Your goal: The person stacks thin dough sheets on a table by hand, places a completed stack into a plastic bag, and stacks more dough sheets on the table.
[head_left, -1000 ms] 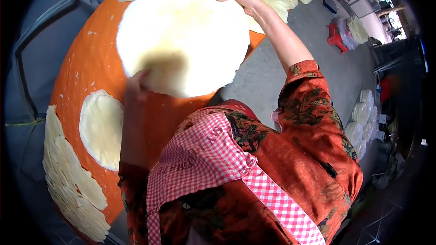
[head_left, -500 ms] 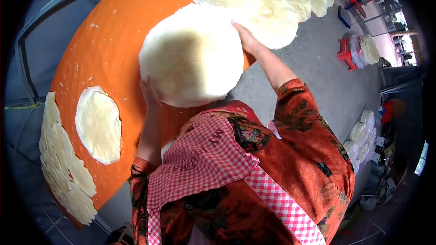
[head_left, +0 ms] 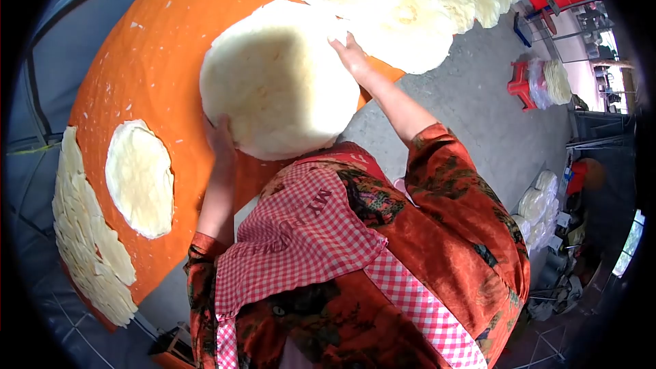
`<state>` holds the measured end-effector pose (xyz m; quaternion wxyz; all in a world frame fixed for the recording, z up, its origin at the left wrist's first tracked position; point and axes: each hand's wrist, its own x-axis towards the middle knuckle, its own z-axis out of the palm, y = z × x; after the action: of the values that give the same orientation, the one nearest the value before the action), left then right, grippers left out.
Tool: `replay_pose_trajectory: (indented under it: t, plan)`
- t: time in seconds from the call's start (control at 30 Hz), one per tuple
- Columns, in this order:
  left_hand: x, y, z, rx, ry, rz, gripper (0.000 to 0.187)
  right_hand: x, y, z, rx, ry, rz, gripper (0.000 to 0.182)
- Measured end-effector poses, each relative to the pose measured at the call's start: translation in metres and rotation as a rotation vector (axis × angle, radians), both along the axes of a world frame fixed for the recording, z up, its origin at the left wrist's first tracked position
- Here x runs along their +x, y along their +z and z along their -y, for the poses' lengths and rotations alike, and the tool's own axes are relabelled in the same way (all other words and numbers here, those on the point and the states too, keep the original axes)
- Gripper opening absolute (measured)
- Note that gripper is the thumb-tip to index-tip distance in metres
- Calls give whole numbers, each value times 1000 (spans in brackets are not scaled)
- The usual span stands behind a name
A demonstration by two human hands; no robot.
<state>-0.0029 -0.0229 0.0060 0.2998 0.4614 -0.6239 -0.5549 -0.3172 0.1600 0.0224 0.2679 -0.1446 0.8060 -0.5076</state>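
Note:
A thick round flatbread (head_left: 273, 82), perhaps several stacked, lies before me on the orange table, partly in bright sun. My left hand (head_left: 221, 138) holds its near-left edge, thumb on top and the other fingers mostly hidden. At the right edge is my right hand (head_left: 352, 61), its thumb over the top and a finger spread along the outside. Overlapping thin flatbreads (head_left: 396, 0) spread just beyond my right hand. A single oval flatbread (head_left: 140, 179) rests on the table to the left of my left hand.
The round orange table (head_left: 164, 48) carries more overlapped flatbreads (head_left: 92, 232) along its left rim. On the grey floor (head_left: 471, 96) stands a red stool (head_left: 521, 85) beside stacked flatbreads. White bagged bundles (head_left: 540, 208) sit further right.
The round flatbread appears slightly further left, as does the whole scene. My right thumb and finger are more spread at its edge. My left hand keeps its place on the rim.

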Motion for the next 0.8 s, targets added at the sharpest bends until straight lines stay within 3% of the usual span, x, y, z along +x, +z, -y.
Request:
replay_pose_trajectory:
  t: [0.07,0.1,0.13,0.2,0.23,0.33,0.37,0.47,0.57,0.67,0.7,0.73,0.8]
  plan:
    - [-5,-3,6,-112,-13,43,59,-6,-16,-1,44,31,-95,89]
    - [-5,-5,8,-146,-17,64,59,-28,-44,-2,-133,120,76,88]
    - [-1,-6,7,-174,-24,93,60,-34,-36,-13,-272,81,198,85]
    - [3,-3,5,39,-21,3,59,-38,-12,-44,-541,-20,444,81]
    - [4,-2,5,146,-20,-41,59,-35,-13,-57,-536,-70,350,69]
    - [4,-1,6,126,-65,-226,56,13,-17,-77,-589,-179,278,62]
    - [2,0,4,116,-51,-183,54,15,-58,-71,-588,-154,172,63]
    - [1,19,-10,138,-16,-54,52,92,-34,-33,-453,-308,-80,67]
    - [-7,37,-13,119,-42,4,56,77,-50,-39,-516,-200,22,71]
    - [10,-9,13,-34,-142,40,63,42,-48,-52,-404,-146,-10,70]
    - [11,-12,16,-37,-134,35,66,45,-2,-54,-167,-206,-307,64]
    - [13,-16,17,-38,-126,33,69,42,28,-46,-154,-112,-532,62]
    - [13,-36,19,-498,-44,265,71,42,65,-30,-124,86,-978,60]
